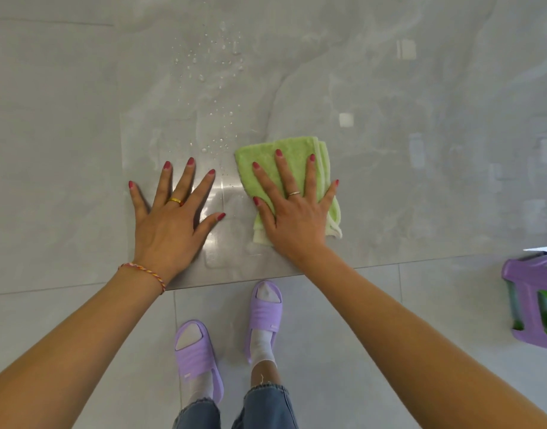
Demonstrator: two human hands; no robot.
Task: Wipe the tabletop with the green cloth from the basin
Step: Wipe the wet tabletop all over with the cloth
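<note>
Head view | right hand [292, 212] is pressing flat, fingers spread, on folded green cloth [284, 162] near bench [389, 150] front edge | left hand [170, 218] is resting splayed on bench, holding nothing | cloth is looking soft, damp, light; best driven by palm at centre | droplets [216, 57] are lying beyond

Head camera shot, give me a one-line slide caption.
Right hand presses the green cloth flat on the wet tabletop; left hand rests beside it.
</note>
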